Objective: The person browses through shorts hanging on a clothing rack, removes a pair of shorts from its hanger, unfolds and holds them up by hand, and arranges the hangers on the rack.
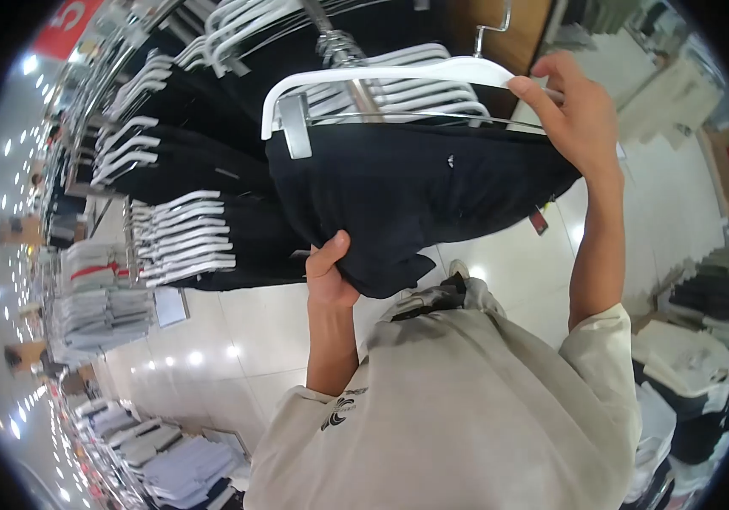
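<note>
Black trousers [381,187] hang by a metal clip from a white clip hanger [415,70] in front of me. My right hand [577,110] grips the hanger's right end, thumb on top, and hides the clip on that side. Lower down, my left hand [330,272] is closed on the trousers' fabric, its thumb over the front and its other fingers hidden. A small tag with red on it [538,221] dangles at the garment's right edge. The silver hook [492,30] stands up above the hanger, apart from the rail.
Behind the trousers, more white hangers [407,93] with dark garments hang on a metal rail [322,17]. Several more [186,242] hang at left. Folded clothes [186,467] lie at lower left, others [679,357] at right. Pale tiled floor [254,340] lies below.
</note>
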The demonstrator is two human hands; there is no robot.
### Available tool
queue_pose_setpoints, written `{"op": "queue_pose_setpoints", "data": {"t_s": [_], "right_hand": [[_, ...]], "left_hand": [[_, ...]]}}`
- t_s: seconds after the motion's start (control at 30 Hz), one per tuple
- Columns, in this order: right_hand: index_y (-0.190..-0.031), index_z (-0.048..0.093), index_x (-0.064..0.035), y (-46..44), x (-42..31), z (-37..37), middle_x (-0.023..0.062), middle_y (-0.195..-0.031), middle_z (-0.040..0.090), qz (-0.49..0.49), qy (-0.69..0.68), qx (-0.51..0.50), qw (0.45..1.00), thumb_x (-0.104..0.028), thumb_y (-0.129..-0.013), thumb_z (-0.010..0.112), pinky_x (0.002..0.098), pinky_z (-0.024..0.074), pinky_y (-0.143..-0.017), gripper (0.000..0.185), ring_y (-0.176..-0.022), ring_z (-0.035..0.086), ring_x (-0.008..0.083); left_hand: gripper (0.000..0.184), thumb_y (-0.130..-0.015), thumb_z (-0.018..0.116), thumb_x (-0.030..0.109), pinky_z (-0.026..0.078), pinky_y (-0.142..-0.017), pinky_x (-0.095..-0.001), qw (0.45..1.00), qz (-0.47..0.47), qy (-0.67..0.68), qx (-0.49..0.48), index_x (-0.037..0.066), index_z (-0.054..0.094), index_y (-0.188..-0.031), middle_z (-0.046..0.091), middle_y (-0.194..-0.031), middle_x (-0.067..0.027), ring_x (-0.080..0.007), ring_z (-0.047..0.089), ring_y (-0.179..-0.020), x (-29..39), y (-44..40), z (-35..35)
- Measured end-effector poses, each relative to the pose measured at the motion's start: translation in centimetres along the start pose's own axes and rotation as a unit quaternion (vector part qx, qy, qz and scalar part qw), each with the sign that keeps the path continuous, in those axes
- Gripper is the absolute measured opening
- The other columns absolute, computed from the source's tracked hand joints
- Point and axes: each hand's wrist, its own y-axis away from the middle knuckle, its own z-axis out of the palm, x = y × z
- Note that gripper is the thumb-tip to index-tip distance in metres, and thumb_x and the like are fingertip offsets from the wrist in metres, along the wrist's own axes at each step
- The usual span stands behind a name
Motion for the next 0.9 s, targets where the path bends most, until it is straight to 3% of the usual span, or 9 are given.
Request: {"op": "queue_pose_setpoints", "data": {"t_s": [0.1,0.23,0.3,0.43,0.53,0.57,0.67,0.73,0.9], "right_hand": [[-0.08,0.06,-0.0059,-2.1,-1.1,1.0,0.0127,-0.06,0.06,-0.002,-0.035,-0.026,0.999,-0.057,-0.083,0.066,0.039,0.0462,-0.057,0.052,-0.058,0.06,0.0322],[-0.077,0.058,-0.0049,-3.7,-1.7,4.0,0.0108,-0.058,0.057,-0.032,-0.049,-0.041,0.997,-0.054,-0.084,0.067,0.0371,0.0438,-0.055,0.051,-0.055,0.056,0.027],[-0.074,0.055,-0.0035,-3.6,-1.9,5.5,0.0088,-0.056,0.052,-0.037,-0.085,-0.06,0.994,-0.046,-0.086,0.069,0.0336,0.0402,-0.052,0.046,-0.052,0.048,0.0187],[-0.071,0.05,-0.0032,-2.4,-2.3,7.2,0.0055,-0.054,0.044,-0.012,-0.129,-0.113,0.985,-0.046,-0.085,0.07,0.0322,0.0335,-0.049,0.049,-0.051,0.039,0.0151],[-0.073,0.056,-0.0042,-2.8,-2.7,7.6,0.0097,-0.057,0.056,-0.005,-0.1,-0.163,0.982,-0.055,-0.083,0.067,0.036,0.043,-0.056,0.053,-0.055,0.055,0.0264],[-0.072,0.056,-0.0044,-3.1,-2.8,7.7,0.0097,-0.057,0.055,-0.008,-0.106,-0.164,0.981,-0.055,-0.084,0.066,0.0361,0.0427,-0.056,0.052,-0.055,0.055,0.0258],[-0.071,0.049,-0.0031,-4.4,-3.5,7.4,0.0025,-0.054,0.037,-0.057,-0.182,-0.121,0.974,-0.039,-0.088,0.069,0.0289,0.0287,-0.049,0.045,-0.053,0.033,0.0109],[-0.071,0.05,-0.003,-5.8,-4.1,7.1,0.0023,-0.054,0.04,-0.086,-0.177,-0.089,0.976,-0.038,-0.088,0.07,0.0278,0.0307,-0.049,0.044,-0.054,0.034,0.0101],[-0.073,0.056,-0.0042,-9.4,-5.6,7.5,0.0057,-0.055,0.052,-0.095,-0.107,-0.068,0.987,-0.049,-0.086,0.068,0.0308,0.0399,-0.053,0.048,-0.052,0.047,0.0165]], "left_hand": [[0.054,-0.091,0.064,0.02,0.048,-0.1,-0.0407,0.989,0.095,-0.104,0.054,-0.004,0.044,-0.135,0.058,-0.128,-0.0161,-0.0295,0.059,-0.115,1.0,-0.3,0.9],[0.057,-0.097,0.055,0.036,0.047,-0.101,-0.0421,0.978,0.077,-0.101,0.168,-0.001,0.043,-0.138,0.056,-0.131,-0.0149,-0.0291,0.057,-0.118,2.1,-1.1,0.2],[0.062,-0.1,0.045,0.049,0.045,-0.104,-0.0445,0.978,0.056,-0.058,0.193,0.001,0.043,-0.139,0.055,-0.134,-0.0139,-0.0302,0.055,-0.12,2.1,-1.1,-0.9],[0.072,-0.097,0.043,0.058,0.044,-0.105,-0.0415,0.98,0.044,-0.045,0.188,0.002,0.039,-0.142,0.049,-0.14,-0.0121,-0.0294,0.052,-0.124,2.2,0.5,-1.5],[0.074,-0.095,0.044,0.06,0.043,-0.106,-0.0423,0.985,0.075,-0.023,0.151,0.003,0.039,-0.143,0.049,-0.14,-0.0117,-0.0294,0.051,-0.126,2.3,1.5,-2.2],[0.076,-0.094,0.049,0.059,0.042,-0.107,-0.0441,0.987,0.093,-0.03,0.127,0.003,0.037,-0.144,0.048,-0.142,-0.0113,-0.03,0.049,-0.128,2.4,2.1,-2.4],[0.08,-0.09,0.056,0.058,0.042,-0.107,-0.0459,0.978,0.185,-0.077,0.06,0.003,0.035,-0.145,0.046,-0.144,-0.0113,-0.0312,0.047,-0.129,3.3,2.5,-3.1],[0.081,-0.086,0.068,0.047,0.042,-0.107,-0.045,0.974,0.208,-0.075,0.041,0.0,0.035,-0.144,0.047,-0.143,-0.0137,-0.0323,0.048,-0.128,4.8,2.3,-3.1],[0.068,-0.085,0.074,0.019,0.044,-0.101,-0.0366,0.92,0.236,-0.248,0.19,-0.006,0.04,-0.138,0.055,-0.129,-0.0153,-0.0267,0.056,-0.115,8.2,-0.5,-0.8]]}}
